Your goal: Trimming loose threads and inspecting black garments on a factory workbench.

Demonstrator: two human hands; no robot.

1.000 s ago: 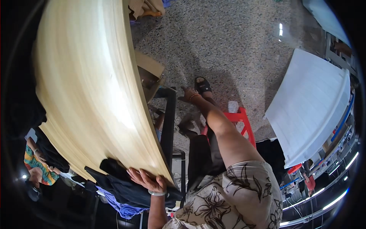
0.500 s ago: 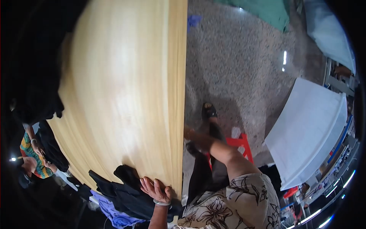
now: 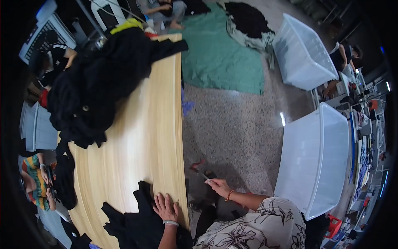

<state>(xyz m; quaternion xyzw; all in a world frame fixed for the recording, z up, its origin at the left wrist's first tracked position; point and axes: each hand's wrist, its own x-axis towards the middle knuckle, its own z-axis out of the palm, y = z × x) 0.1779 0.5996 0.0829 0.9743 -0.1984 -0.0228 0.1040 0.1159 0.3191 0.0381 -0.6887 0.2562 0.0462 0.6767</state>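
My left hand lies flat, fingers spread, on the near edge of a long light wooden table, touching a black garment spread at the table's near end. My right hand reaches out over the speckled floor to the right of the table and pinches a thin stick-like object with a red end; what it is I cannot make out. A bead bracelet sits on that wrist. A large heap of black clothes covers the far left of the table.
Two big translucent plastic bins stand on the floor to the right. A green cloth with a dark pile lies at the far end. Other people sit at left and far back.
The view has swung up from the floor toward the table's far end, bringing the clothes heap and bins into sight. My left hand stays on the table edge; my right hand has reached out low.
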